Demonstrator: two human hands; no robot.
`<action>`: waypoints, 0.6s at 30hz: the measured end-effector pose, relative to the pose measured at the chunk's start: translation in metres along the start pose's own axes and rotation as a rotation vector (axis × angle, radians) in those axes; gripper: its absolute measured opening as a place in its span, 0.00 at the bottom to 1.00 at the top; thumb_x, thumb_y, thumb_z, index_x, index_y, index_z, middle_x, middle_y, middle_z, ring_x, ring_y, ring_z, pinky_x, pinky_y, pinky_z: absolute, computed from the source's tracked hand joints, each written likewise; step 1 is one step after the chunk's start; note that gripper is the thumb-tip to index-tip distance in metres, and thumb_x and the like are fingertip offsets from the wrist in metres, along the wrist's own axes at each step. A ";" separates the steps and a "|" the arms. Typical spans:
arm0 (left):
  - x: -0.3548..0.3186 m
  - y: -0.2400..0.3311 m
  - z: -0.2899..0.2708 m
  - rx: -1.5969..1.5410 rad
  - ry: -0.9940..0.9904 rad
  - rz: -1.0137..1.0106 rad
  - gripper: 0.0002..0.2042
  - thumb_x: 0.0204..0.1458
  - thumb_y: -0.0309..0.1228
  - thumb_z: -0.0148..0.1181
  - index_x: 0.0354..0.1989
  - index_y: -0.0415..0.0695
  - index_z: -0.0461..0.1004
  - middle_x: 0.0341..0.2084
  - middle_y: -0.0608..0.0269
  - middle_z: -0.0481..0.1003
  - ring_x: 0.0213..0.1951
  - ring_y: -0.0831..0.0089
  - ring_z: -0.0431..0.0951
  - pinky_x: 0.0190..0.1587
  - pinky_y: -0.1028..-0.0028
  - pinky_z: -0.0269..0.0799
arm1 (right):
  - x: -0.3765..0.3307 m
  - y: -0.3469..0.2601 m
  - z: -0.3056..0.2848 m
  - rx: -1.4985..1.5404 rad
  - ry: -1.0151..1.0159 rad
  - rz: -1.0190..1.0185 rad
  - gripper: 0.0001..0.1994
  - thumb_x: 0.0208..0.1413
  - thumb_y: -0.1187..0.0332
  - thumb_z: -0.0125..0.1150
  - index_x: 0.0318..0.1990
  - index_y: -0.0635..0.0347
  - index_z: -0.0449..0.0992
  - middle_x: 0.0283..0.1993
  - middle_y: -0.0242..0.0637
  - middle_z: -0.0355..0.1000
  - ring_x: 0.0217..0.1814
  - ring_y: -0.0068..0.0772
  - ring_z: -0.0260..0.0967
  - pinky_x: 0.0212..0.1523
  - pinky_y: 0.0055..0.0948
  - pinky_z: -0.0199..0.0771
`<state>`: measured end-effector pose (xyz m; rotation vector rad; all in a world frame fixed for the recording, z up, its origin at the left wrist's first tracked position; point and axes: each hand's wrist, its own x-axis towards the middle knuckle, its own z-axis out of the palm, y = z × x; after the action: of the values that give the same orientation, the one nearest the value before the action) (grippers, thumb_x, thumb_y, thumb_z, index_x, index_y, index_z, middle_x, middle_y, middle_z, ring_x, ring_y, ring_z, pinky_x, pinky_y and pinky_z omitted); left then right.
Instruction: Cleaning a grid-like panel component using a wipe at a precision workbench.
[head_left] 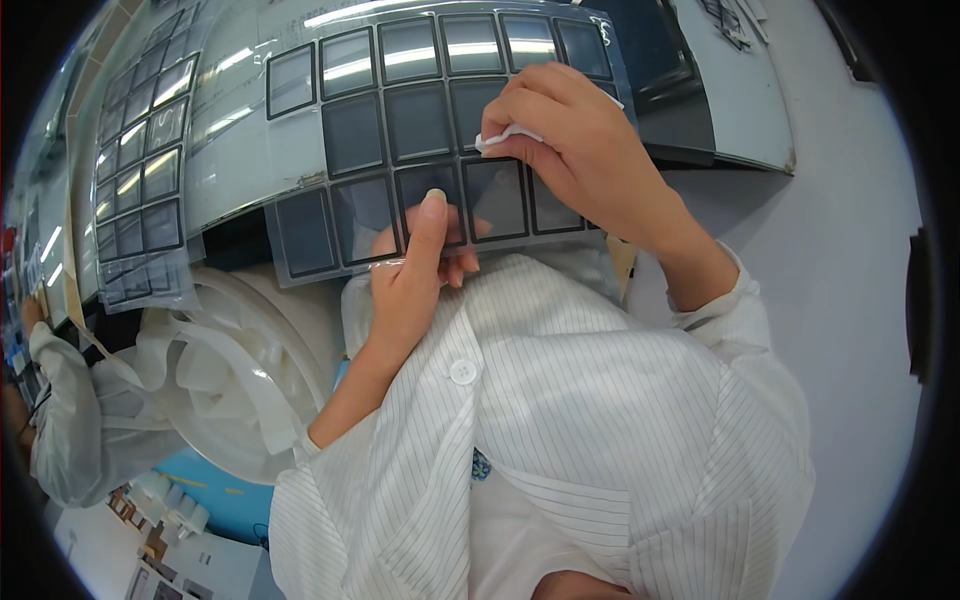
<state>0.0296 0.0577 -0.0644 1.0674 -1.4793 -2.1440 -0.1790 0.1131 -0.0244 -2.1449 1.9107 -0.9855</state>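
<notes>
A clear plastic sheet (307,120) with rows of dark, black-framed square panels lies over the table's near edge, its lower part overhanging toward me. My left hand (415,245) grips that near edge, thumb on top and fingers underneath, showing through the film. Above the sheet's right half is my right hand (575,130), its thumb and fingers pinching a small folded white wipe (512,133). The wipe is close to the panels; whether it touches them I cannot tell. Part of the sheet is hidden under my right hand.
Another sheet of framed panels (150,190) hangs over the table edge at left. Below it stands a round white bin (310,330) holding pale strips. A person's sleeve (68,410) shows at far left. Dark flat pieces (680,125) and thin metal parts (728,25) lie at right.
</notes>
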 end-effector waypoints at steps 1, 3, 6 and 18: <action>0.000 0.000 0.000 0.010 -0.010 0.010 0.28 0.70 0.50 0.43 0.35 0.37 0.81 0.18 0.68 0.74 0.19 0.84 0.68 0.24 0.81 0.61 | -0.001 0.000 0.004 0.002 -0.002 0.001 0.07 0.53 0.73 0.68 0.38 0.60 0.77 0.36 0.34 0.73 0.42 0.38 0.72 0.43 0.33 0.72; 0.001 -0.001 0.000 0.019 -0.026 0.016 0.28 0.71 0.50 0.43 0.35 0.37 0.81 0.18 0.68 0.74 0.19 0.84 0.68 0.24 0.81 0.61 | -0.003 -0.001 0.012 -0.014 0.069 -0.007 0.08 0.51 0.73 0.69 0.37 0.60 0.76 0.35 0.34 0.72 0.41 0.38 0.71 0.42 0.34 0.71; 0.001 -0.002 0.001 0.002 -0.028 -0.001 0.29 0.71 0.50 0.42 0.35 0.37 0.81 0.18 0.67 0.74 0.20 0.84 0.68 0.24 0.81 0.61 | 0.002 -0.009 0.025 0.050 0.091 0.020 0.08 0.51 0.74 0.68 0.37 0.60 0.76 0.35 0.36 0.72 0.41 0.40 0.70 0.41 0.36 0.70; 0.000 -0.001 0.002 -0.020 -0.016 0.045 0.28 0.71 0.49 0.41 0.33 0.37 0.80 0.18 0.67 0.73 0.20 0.83 0.67 0.24 0.81 0.62 | 0.013 -0.014 0.019 -0.017 -0.078 -0.008 0.06 0.52 0.77 0.65 0.36 0.62 0.74 0.36 0.38 0.70 0.42 0.42 0.69 0.43 0.36 0.70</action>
<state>0.0285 0.0592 -0.0649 1.0031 -1.4719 -2.1369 -0.1567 0.0979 -0.0276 -2.1681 1.8828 -0.8767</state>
